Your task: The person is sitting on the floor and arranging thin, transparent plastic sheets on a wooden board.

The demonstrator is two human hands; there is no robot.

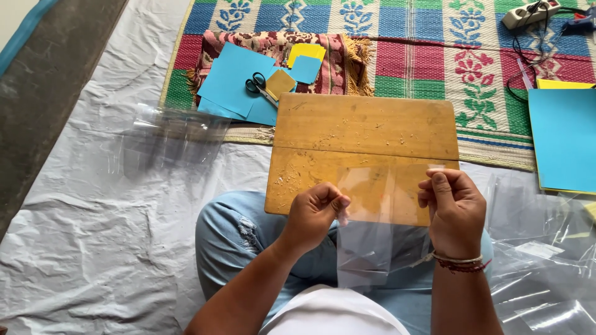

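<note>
- Head view: left hand point(315, 214) and right hand point(452, 208) each pinch an edge of a clear plastic sheet point(372, 223), stretched between them above the wooden board point(366, 133) on the lap.
- Each grip is pressed together on the sheet.
- Judged step: holding the sheet taut; lowering it flat calls for an even pull.
- Scissors point(259, 85) lie on blue paper point(233, 80), well apart.

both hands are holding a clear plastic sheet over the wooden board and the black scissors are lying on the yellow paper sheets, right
Not quite. The black-handled scissors lie on the blue paper sheets, not on yellow ones; the head view shows this. The rest holds: the left hand and right hand hold the clear plastic sheet over the rectangular wooden board.
</note>
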